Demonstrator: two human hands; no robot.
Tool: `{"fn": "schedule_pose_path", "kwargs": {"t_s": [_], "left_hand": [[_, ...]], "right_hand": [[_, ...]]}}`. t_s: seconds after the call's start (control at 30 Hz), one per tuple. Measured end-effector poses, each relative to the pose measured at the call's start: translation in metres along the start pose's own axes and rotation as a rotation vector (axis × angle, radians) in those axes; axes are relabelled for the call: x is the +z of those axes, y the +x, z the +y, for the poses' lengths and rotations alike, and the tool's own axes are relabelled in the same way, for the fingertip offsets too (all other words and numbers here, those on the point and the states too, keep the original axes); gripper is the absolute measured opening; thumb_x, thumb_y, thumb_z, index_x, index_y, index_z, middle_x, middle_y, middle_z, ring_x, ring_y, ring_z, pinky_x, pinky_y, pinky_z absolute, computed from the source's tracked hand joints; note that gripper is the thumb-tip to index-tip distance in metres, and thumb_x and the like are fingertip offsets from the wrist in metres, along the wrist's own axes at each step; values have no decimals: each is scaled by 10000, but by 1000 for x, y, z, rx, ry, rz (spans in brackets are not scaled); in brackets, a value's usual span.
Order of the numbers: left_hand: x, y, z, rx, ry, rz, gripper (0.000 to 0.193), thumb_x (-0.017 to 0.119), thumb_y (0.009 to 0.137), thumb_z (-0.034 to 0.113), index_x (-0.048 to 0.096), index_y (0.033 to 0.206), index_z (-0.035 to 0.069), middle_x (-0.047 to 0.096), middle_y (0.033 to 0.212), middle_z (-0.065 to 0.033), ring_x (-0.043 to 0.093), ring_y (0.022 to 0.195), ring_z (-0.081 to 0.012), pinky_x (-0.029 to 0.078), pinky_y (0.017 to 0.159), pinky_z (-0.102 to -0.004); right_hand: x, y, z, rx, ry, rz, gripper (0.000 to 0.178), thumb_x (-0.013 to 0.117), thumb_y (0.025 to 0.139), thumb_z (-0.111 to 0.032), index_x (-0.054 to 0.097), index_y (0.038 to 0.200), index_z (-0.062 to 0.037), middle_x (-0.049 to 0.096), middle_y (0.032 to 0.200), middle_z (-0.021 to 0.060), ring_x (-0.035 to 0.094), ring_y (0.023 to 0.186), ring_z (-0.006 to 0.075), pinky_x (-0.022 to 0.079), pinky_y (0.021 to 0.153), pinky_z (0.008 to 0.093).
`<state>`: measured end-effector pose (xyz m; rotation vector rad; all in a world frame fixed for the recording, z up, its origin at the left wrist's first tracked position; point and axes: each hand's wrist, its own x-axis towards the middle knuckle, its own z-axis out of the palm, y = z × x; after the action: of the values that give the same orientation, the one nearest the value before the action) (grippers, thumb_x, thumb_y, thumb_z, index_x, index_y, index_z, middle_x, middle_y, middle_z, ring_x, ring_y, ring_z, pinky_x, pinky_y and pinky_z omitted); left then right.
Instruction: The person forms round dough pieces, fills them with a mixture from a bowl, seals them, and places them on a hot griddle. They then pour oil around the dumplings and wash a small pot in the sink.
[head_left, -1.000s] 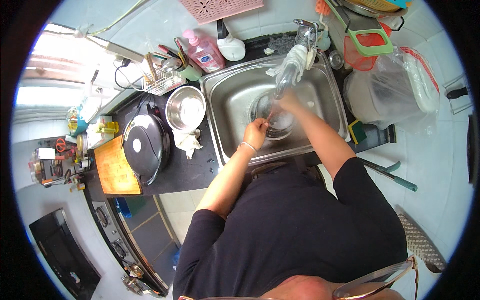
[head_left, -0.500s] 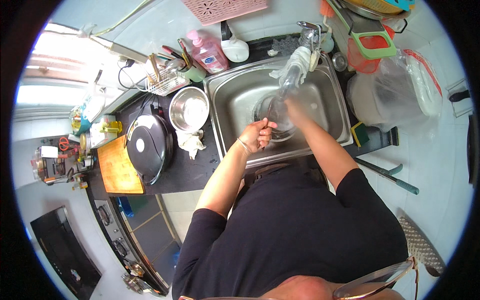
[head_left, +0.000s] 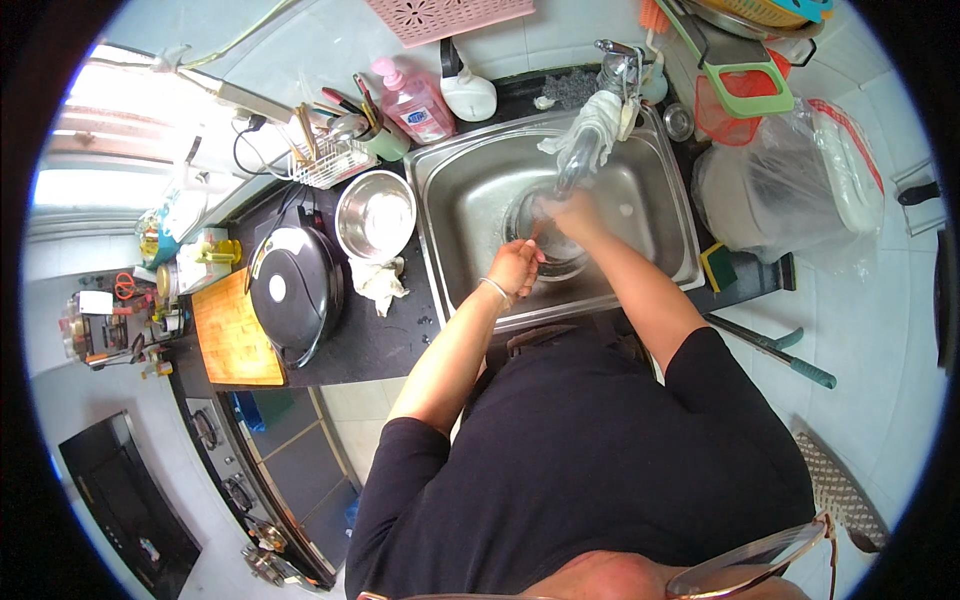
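My left hand [head_left: 515,268] is closed over the near part of the sink [head_left: 462,232], its fingers curled round a thin, brownish stick-like thing [head_left: 540,228] whose kind I cannot make out. Close to the far end of that thing is my right hand [head_left: 574,219], under the tap. Water and motion blur its fingers, so their grip is unclear. Below both hands a round vessel [head_left: 568,272] sits on the sink floor, partly hidden by them. A white cloth [head_left: 592,125] is wrapped round the tap spout [head_left: 618,72], and a clear tube-like end [head_left: 573,168] hangs below it.
Left of the sink stand a steel bowl [head_left: 376,215], a crumpled cloth [head_left: 379,285], a black round electric cooker [head_left: 294,290] and a wooden board [head_left: 236,330]. Behind are a pink pump bottle [head_left: 418,105] and a white bottle [head_left: 468,97]. A sponge [head_left: 718,268] lies at the right rim.
My right hand has moved slightly left and nearer to my left hand, over the round vessel. My left hand stays nearly in place, still closed.
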<state>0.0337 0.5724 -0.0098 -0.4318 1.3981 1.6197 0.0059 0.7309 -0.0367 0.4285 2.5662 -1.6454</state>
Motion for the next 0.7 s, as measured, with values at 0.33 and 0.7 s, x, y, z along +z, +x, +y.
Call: {"fn": "schedule_pose_path", "kwargs": {"t_s": [0.33,0.7], "left_hand": [[-7,-8,15,-125,61,-105,294,366,957,267,487,786,60,303,527,52,215,381,-48,151,328,-208],[5,31,-11,43,-278,-3,337,390,942,312,490,732,67,397,543,17,248,385,-69,160,334,-224]], "right_hand": [[5,-3,23,-31,103,-36,140,589,806,-106,593,927,-35,620,775,80,597,671,161,492,580,306],[27,-28,-4,526,911,-180,420,622,795,-149,428,1165,-116,564,944,73,577,748,172,462,567,320]]}}
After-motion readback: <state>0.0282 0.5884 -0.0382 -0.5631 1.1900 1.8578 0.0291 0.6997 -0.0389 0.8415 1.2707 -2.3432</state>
